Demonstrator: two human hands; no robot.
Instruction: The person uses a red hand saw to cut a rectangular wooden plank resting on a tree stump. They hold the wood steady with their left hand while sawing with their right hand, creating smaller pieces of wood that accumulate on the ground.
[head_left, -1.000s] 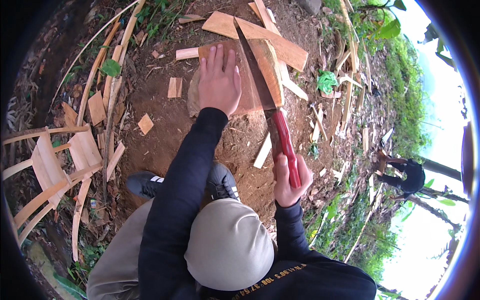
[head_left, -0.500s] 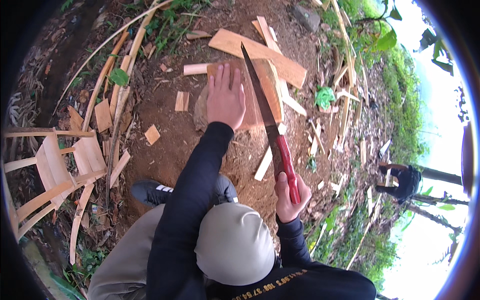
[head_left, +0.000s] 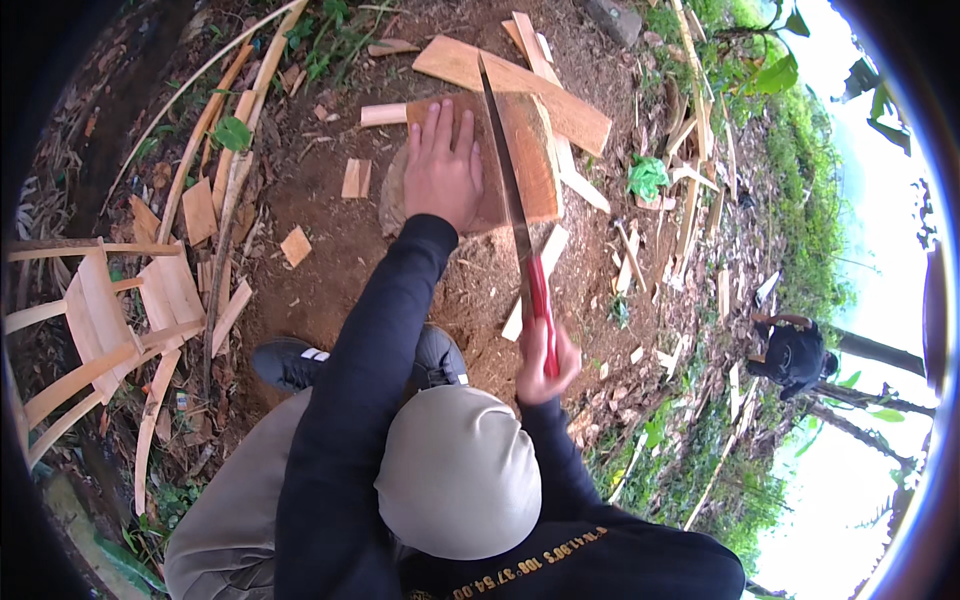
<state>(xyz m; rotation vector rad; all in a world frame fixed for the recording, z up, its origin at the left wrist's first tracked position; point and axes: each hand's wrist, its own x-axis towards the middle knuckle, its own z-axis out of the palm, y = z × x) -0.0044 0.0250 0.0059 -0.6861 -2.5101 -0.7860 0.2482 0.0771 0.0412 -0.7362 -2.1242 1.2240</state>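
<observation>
Board [head_left: 538, 165] at upper centre of the frame: my right grip [head_left: 548, 362] wraps the red-handled saw [head_left: 508, 165], blade across the wood; my left hand [head_left: 443, 172] lies flat, unclenched. Sawing, I judge; the next stroke calls for steady pressure.

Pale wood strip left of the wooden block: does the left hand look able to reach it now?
Probably yes: the left hand lies palm-down on the wooden block near the pale wood strip, and nothing visible blocks the way between them.
</observation>
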